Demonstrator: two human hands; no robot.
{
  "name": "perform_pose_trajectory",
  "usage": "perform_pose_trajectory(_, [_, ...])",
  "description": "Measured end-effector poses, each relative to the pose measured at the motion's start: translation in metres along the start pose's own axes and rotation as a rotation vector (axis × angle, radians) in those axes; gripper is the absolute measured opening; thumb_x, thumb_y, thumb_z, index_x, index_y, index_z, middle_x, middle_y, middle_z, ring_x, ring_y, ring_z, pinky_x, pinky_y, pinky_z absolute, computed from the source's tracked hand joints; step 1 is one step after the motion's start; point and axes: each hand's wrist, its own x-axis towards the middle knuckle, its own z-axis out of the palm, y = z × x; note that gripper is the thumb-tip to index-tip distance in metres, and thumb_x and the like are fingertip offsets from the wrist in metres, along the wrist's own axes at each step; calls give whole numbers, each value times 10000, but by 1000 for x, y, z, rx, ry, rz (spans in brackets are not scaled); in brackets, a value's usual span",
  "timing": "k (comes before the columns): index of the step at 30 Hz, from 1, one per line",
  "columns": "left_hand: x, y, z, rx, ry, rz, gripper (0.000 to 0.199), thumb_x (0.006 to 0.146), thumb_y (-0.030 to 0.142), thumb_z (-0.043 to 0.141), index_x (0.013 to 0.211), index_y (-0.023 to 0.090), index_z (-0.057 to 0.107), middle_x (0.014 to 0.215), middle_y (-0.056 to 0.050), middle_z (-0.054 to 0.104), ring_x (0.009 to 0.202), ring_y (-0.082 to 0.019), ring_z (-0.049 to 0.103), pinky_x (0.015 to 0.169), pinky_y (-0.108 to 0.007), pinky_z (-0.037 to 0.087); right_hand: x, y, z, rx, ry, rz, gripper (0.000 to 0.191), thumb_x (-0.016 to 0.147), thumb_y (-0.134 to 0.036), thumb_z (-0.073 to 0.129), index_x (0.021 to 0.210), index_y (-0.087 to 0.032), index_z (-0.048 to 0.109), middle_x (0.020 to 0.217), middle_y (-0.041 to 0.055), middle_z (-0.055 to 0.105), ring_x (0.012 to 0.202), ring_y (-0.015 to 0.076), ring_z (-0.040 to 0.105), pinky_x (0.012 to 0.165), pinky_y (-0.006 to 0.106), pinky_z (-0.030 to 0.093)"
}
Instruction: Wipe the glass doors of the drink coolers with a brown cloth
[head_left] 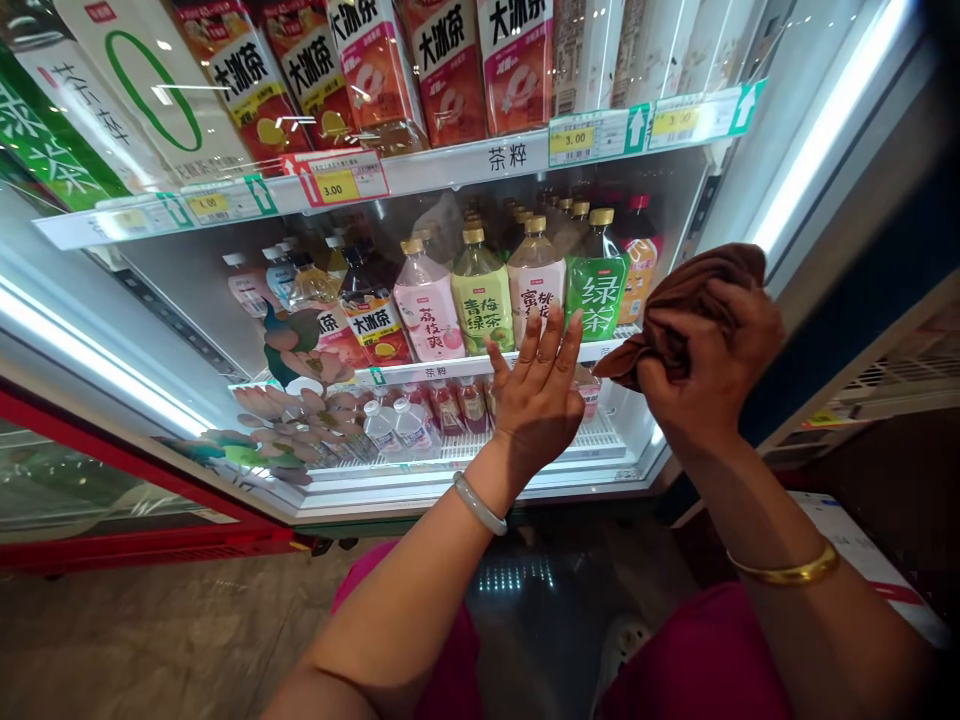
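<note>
My left hand (536, 395) is spread with its fingers apart in front of the glass door of a lit drinks cooler and holds nothing. Bunched in my right hand (720, 365) is a brown cloth (701, 290), close to the cooler's right frame. Behind my left fingers stand a green tea bottle (598, 280), a yellow-green bottle (480, 290) and a pink bottle (426, 305) on the middle shelf (409, 370). Whether either hand touches the glass, I cannot tell.
Large bottles and price tags line the upper shelf (450, 160). Small bottles (397, 425) stand at the bottom. Flower decals (292, 350) mark the glass at left. A red-framed cooler (150, 545) is at left; a white box (862, 550) lies low at right.
</note>
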Motion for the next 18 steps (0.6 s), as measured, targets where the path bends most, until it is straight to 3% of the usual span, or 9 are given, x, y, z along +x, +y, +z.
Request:
perform_pose_trajectory(3, [0, -2, 1, 6, 0, 15, 919, 902, 136, 460, 1704, 197, 16, 1751, -72, 201, 1659, -228, 62, 1320, -538, -177, -6, -10, 4, 3, 7, 59, 449, 760, -229, 700, 1208, -264, 707, 1428, 112, 546, 1397, 379, 501, 1191, 649, 397])
perform_pose_trajectory(7, [0, -4, 5, 0, -11, 0, 843, 940, 171, 442, 1707, 198, 93, 1745, -79, 227, 1659, -223, 37, 1312, -535, -188, -12, -37, 14, 113, -80, -103, 309, 854, -235, 661, 1153, -298, 707, 1362, 42, 603, 1417, 286, 497, 1257, 566, 371])
perform_pose_trajectory(11, [2, -3, 6, -25, -11, -10, 783, 961, 192, 414, 1700, 174, 157, 1747, -94, 216, 1660, -219, 23, 1307, -540, -192, -4, -33, 12, 95, -153, -144, 210, 924, -278, 618, 1103, -311, 724, 1351, 6, 621, 1428, 262, 481, 1302, 561, 308])
perform_pose_trajectory(15, [3, -2, 3, -51, -18, -12, 815, 927, 155, 433, 1699, 177, 171, 1754, -82, 187, 1660, -229, 34, 1301, -532, -211, 6, -25, 10, 56, -75, -26, 297, 890, -290, 612, 1172, -294, 705, 1421, 46, 547, 1477, 290, 418, 1301, 622, 255])
perform_pose_trajectory(18, [3, -6, 0, -46, -4, -4, 819, 938, 178, 437, 1703, 188, 147, 1760, -66, 150, 1660, -215, 21, 1311, -511, -199, 3, -41, 17, 80, -22, -26, 322, 876, -254, 599, 1183, -281, 695, 1425, 59, 536, 1471, 278, 412, 1297, 601, 276])
